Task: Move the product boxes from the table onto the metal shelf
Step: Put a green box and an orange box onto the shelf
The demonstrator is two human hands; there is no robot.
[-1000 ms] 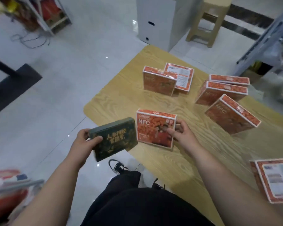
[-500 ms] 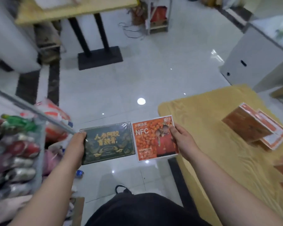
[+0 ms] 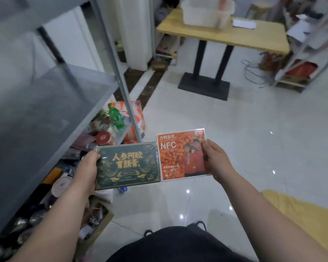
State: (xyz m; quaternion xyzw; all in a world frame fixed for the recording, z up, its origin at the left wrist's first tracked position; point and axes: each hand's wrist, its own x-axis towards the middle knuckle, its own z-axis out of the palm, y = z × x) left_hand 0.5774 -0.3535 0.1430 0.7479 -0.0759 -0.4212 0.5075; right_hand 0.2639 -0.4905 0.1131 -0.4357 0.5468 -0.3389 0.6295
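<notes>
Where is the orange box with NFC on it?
The orange NFC box is in the right hand, low in the middle of the head view, above the white floor. Its left edge is right beside the green box held in the left hand.

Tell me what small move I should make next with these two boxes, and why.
Probably swing both hands left and up toward the metal shelf. The left hand holds the green box and the right hand the orange box, both over the floor; the shelf's grey surface beside them looks bare.
</notes>
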